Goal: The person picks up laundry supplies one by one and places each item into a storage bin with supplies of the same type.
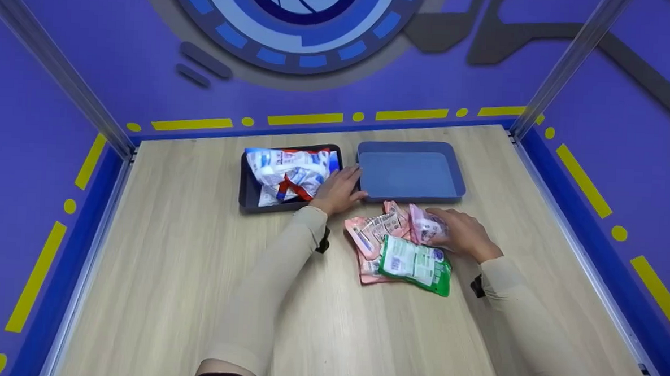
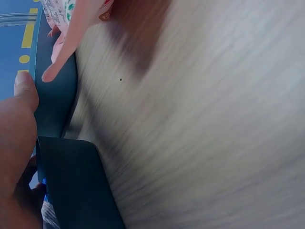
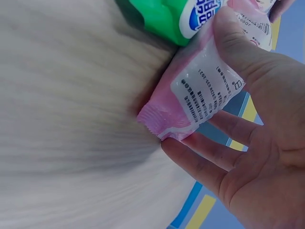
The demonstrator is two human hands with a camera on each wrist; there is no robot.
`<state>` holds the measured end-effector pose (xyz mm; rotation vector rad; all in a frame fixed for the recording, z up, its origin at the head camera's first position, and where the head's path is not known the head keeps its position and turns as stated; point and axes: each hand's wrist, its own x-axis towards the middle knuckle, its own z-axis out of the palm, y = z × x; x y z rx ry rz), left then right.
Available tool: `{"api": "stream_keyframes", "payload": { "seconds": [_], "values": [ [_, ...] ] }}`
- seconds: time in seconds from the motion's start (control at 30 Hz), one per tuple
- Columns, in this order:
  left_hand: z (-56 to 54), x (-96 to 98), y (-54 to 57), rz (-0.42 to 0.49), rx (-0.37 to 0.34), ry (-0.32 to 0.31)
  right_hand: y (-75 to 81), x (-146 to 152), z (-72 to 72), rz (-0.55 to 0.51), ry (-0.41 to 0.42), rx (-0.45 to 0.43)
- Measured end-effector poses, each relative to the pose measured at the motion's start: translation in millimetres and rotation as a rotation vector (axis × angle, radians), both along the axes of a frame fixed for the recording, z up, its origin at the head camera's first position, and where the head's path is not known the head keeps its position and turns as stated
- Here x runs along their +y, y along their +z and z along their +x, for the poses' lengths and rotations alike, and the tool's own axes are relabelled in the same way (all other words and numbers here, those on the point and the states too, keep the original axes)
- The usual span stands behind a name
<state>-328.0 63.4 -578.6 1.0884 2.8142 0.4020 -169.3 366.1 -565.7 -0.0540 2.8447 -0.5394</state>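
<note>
My right hand (image 1: 464, 232) grips a pink packet (image 1: 425, 226) at the right of a small pile. In the right wrist view, the thumb presses one face of this pink packet (image 3: 195, 90) while the fingers spread along its far side. Beside it lie a green packet (image 1: 413, 264) and salmon-pink packets (image 1: 374, 233), partly overlapping. My left hand (image 1: 339, 191) rests where two trays meet, its thumb by the blue-grey tray (image 1: 408, 198) and its fingers over the wall of the black tray (image 2: 76, 186). White, blue and red packets (image 1: 290, 169) fill that black tray.
A pale wooden tabletop (image 1: 183, 294) carries everything. Purple-blue panels with yellow marks (image 1: 304, 119) enclose its back and sides, with metal posts (image 1: 566, 68) at the rear corners. The blue-grey tray stands right of the black one.
</note>
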Motion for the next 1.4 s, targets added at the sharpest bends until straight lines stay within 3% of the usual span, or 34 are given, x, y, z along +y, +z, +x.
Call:
{"api": "stream_keyframes", "payload": {
  "seconds": [0.3, 0.83, 1.07, 1.4],
  "values": [
    [-0.7, 3.3, -1.2, -0.028, -0.004, 0.018, -0.5, 2.1, 2.6, 0.013, -0.014, 0.005],
    [-4.4, 5.9, -3.5, 0.012, -0.071, 0.056, -2.9, 2.3, 0.6, 0.066, 0.003, 0.009],
    [-5.8, 4.3, -2.6, -0.018, -0.031, 0.045, -4.3, 4.5, 0.7, 0.083, 0.065, 0.07],
    [-6.4, 5.9, -1.4, 0.008, -0.016, 0.029, -2.6, 6.0, -1.8, 0.122, 0.062, 0.039]
  ]
}}
